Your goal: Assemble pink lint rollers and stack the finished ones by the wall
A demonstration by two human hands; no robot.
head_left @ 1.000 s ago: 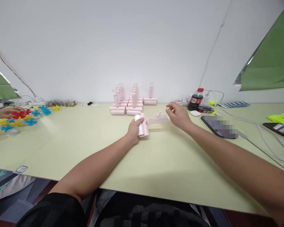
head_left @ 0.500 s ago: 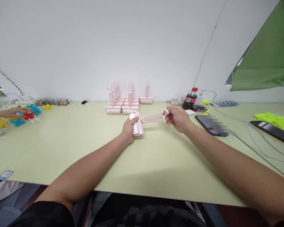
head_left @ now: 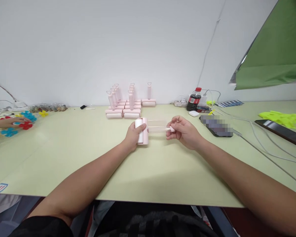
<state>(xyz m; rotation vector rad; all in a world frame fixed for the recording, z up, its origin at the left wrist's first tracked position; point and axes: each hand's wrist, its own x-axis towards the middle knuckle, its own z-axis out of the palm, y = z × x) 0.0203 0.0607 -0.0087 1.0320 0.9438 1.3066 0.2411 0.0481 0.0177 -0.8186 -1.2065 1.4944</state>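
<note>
A pink and white lint roller point(head_left: 145, 133) is held above the table with its head upright. My left hand point(head_left: 133, 136) is closed around the head from the left, the thumb over its front. The roller's pale handle point(head_left: 158, 129) points right and looks smeared by motion. Near the handle's far end, my right hand point(head_left: 184, 131) pinches a small pale pink end cap point(head_left: 172, 129). Whether the cap touches the handle I cannot tell. Several more pink lint rollers point(head_left: 132, 113) stand in rows against the wall, handles up with heart-shaped loops on top.
To the right are a cola bottle point(head_left: 194, 99), a white case point(head_left: 193, 113), a phone point(head_left: 215, 126), a second dark phone point(head_left: 281, 131), cables and a yellow cloth point(head_left: 281, 119). At far left, another person's hand point(head_left: 13, 122) is among coloured flower pieces point(head_left: 9, 132).
My right hand has brought the end cap down to the handle's end. The handle has swung to nearly level, and the roller head stands straighter in my left hand. The view has shifted slightly.
</note>
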